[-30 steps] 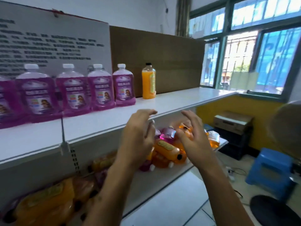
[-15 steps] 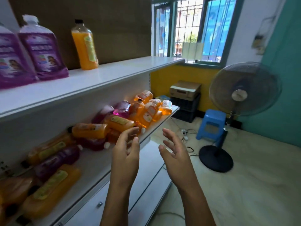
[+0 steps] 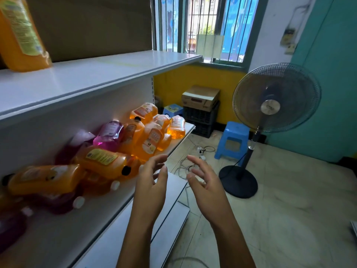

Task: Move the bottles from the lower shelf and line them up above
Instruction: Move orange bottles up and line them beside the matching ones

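1. Reaching forward side by side, the left hand (image 3: 150, 182) and the right hand (image 3: 206, 182) hold nothing; fingers of both are spread and loosely bent, palms turned toward each other with a gap between them.
2. Neither hand touches a bottle or the shelving.
3. The lower shelf (image 3: 63, 235) lies to the left of and below the left hand; its front edge passes just under that hand.
4. The orange bottle with black cap (image 3: 102, 161) lies on its side just left of the left hand's fingertips, cap end nearest the hand, not in contact.
5. A further orange bottle (image 3: 44, 176) lies on its side farther left, atop dark purple bottles (image 3: 58, 204) with white caps.
6. A heap of orange bottles (image 3: 150, 136) and one pink bottle (image 3: 110, 134) sits beyond the left hand, toward the shelf's far end.
7. The upper shelf (image 3: 96, 74) runs above and left of both hands; one upright orange bottle (image 3: 19, 35) stands at its far left, well apart from the hands.
8. A standing fan (image 3: 274, 97) and blue stool (image 3: 231, 138) are beyond the right hand, on the floor.
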A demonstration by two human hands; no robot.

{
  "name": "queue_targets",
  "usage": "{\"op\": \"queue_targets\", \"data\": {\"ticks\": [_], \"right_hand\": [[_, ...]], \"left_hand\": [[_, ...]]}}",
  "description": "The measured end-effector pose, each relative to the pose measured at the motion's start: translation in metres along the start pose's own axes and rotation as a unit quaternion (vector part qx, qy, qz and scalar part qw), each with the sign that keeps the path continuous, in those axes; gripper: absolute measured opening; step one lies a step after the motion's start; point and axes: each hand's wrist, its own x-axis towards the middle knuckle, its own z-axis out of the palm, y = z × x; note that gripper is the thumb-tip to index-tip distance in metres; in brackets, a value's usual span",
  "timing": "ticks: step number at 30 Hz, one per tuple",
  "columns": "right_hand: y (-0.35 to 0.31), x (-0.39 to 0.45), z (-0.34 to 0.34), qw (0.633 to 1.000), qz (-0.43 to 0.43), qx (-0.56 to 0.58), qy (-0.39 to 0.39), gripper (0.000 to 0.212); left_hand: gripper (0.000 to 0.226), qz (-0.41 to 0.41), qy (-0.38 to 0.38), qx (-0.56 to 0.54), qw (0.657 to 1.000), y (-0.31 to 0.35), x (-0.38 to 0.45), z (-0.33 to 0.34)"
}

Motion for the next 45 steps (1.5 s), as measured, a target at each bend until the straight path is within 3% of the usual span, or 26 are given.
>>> {"op": "queue_targets", "data": {"ticks": [10, 20, 29, 36, 39, 41, 45], "right_hand": [[0.022, 0.158, -0.025, 0.999, 0.013, -0.04, 0.025, 0.038], [0.081, 0.261, -0.043, 0.995, 0.069, -0.06, 0.049, 0.043], [0.133, 0.377, -0.004, 0.985, 0.073, -0.123, -0.096, 0.033], [0.175, 0.472, 0.008, 0.95, 0.017, -0.257, -0.175, 0.044], [0.188, 0.499, 0.011, 0.949, 0.011, -0.21, -0.236, 0.042], [0.193, 0.511, 0.019, 0.942, -0.004, -0.187, -0.278, 0.041], [0.198, 0.517, 0.031, 0.941, -0.005, -0.119, -0.316, 0.059]], "left_hand": [[0.024, -0.027, -0.026, 0.015, 0.999, -0.024, 0.165, 0.056], [0.034, -0.003, -0.047, 0.153, 0.987, -0.056, 0.234, 0.1], [0.055, -0.047, -0.068, 0.271, 0.959, -0.08, 0.282, 0.138], [0.09, -0.162, -0.058, 0.424, 0.889, -0.102, 0.335, 0.184], [0.102, -0.219, -0.061, 0.462, 0.857, -0.114, 0.343, 0.2], [0.097, -0.235, -0.044, 0.492, 0.837, -0.124, 0.343, 0.207], [0.093, -0.234, 0.01, 0.471, 0.851, -0.129, 0.342, 0.21]]}}
